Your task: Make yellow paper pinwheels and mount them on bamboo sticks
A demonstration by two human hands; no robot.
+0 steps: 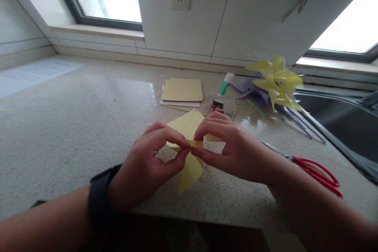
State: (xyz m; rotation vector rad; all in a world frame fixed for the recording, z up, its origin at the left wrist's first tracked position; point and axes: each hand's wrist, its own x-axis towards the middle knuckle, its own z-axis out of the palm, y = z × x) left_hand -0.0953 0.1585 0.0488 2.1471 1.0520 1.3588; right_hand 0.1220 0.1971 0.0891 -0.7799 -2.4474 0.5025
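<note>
1. Yellow paper (189, 126) held above the table (73, 118), dead centre between both hands, just in front of the near edge.
2. Left hand (147, 161) on the paper's left side, thumb and forefinger clenched on the folded middle; black wristband (99, 199) on that wrist.
3. Right hand (233, 145) on the right side, fingers (203, 130) pinching the same folded middle from the opposite way; fingertips of both hands almost touching.
4. Pinched fold running left to right between the 2 grips; 1 pointed flap rising away toward the wall, 1 flap (190, 173) hanging down toward the near edge.
5. Both hands about equally near the paper; neither free.
6. Behind the hands: paper stack (182, 89), near; glue stick (226, 83) and small red box (217, 105) just right of the stack.
7. Right of the right hand: red scissors (315, 171) flat on the table, apart from the wrist, blades pointing toward the hands.
8. Far right: finished yellow pinwheels (277, 80) on sticks, beside the sink (339, 122); well apart from the hands.
9. Open room: wide bare table to the left; tighter on the right, with scissors and sink rim close by.
10. White sheet (35, 73) far left, well apart.
</note>
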